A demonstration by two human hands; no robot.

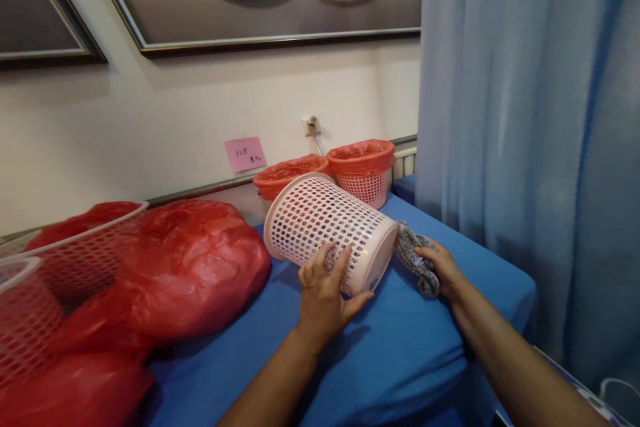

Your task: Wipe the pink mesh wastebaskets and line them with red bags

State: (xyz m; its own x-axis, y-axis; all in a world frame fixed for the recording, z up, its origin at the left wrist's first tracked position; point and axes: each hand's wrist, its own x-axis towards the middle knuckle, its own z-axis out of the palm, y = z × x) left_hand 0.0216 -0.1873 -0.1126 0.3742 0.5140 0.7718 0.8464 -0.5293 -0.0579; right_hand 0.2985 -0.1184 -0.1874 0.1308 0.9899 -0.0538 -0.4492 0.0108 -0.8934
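Note:
A pale pink perforated plastic basket (320, 220) lies tipped on its side on the blue-covered table (410, 347), its open mouth facing left and its solid base toward me. My left hand (325, 293) grips its wall near the base, fingers wrapped over the top. My right hand (443, 270) is closed on a grey cloth (415, 255) that touches the basket's base on the right.
Two more baskets lined with red bags (363, 160) stand at the table's far edge by the wall. Crumpled red plastic bags (190, 267) and another mesh basket (60, 267) fill the left side. A blue curtain (530, 113) hangs on the right.

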